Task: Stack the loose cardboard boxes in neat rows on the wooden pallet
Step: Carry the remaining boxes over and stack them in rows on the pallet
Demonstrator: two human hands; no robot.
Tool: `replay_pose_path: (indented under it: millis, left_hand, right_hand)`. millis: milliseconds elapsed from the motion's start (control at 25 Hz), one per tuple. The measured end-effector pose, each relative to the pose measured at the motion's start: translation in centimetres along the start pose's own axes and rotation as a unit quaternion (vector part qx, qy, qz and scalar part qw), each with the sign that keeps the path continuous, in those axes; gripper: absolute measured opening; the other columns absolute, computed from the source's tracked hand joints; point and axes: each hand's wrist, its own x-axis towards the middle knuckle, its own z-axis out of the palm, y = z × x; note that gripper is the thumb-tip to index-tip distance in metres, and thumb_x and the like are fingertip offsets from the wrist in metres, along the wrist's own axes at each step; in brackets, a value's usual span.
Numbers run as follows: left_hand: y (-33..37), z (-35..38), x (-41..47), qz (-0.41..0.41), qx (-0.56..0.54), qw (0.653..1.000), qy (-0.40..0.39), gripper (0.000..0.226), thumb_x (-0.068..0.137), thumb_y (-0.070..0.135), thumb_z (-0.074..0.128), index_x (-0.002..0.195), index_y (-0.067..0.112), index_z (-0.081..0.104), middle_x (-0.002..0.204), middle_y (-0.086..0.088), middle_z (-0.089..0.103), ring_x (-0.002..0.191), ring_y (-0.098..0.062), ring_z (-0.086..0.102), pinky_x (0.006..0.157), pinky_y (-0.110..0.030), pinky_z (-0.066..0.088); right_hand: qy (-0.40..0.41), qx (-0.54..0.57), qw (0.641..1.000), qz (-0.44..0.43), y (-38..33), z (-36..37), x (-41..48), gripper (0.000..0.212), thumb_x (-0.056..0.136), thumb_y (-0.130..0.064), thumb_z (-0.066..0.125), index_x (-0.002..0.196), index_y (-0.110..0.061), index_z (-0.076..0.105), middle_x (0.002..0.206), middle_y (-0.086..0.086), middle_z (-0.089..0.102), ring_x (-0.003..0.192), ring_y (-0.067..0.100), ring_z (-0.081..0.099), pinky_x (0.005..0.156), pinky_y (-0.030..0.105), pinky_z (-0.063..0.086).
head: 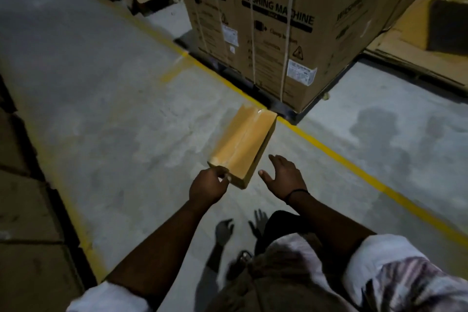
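Taped shut, the small cardboard box (pixel 243 142) shows no contents; the LG washing-machine carton (pixel 278 33) behind it is strapped & sealed too. Carton top is cut off by frame; its dark base (pixel 286 111) is too dim to make out. Stacks at left edge (pixel 25 210) v. dark, unreadable. Box is long, flat, tan, w/ clear tape down centre seam, lying on concrete floor (pixel 114 109), far end on yellow line (pixel 354 162), just beside carton base. Left hand (pixel 209 186) curls fingers round near-left corner; right hand (pixel 283 177) spread & relaxed just beside near-right corner, not touching
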Motion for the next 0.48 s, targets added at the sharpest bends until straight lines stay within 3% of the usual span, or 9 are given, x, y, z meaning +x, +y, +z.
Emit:
replay_pose_path:
  millis: [240, 480]
  left_hand:
    - [-3.8, -0.9, 12.6, -0.014, -0.004, 0.999, -0.042, 0.027, 0.095, 0.043, 0.064, 0.118, 0.032, 0.073, 0.111, 0.014, 0.073, 0.103, -0.008, 0.067, 0.078, -0.022, 0.047]
    - [-7.6, -1.6, 27.3, -0.013, 0.037, 0.995, -0.091, 0.031, 0.099, 0.038, 0.060, 0.127, 0.028, 0.068, 0.114, 0.009, 0.073, 0.098, -0.011, 0.068, 0.079, -0.021, 0.049]
  right_hand:
    - [-0.021, 0.042, 0.997, 0.060, -0.6, 2.1, 13.2, 0.070, 0.098, -0.057, 0.051, 0.154, -0.018, 0.037, 0.157, 0.010, 0.040, 0.139, 0.034, 0.041, 0.109, 0.044, 0.039]
    - [-0.115, 0.111, 0.975, 0.153, 0.1, 6.2, 27.5, 0.076, 0.094, -0.063, 0.054, 0.157, -0.026, 0.032, 0.156, 0.004, 0.043, 0.140, 0.028, 0.043, 0.112, 0.042, 0.040]
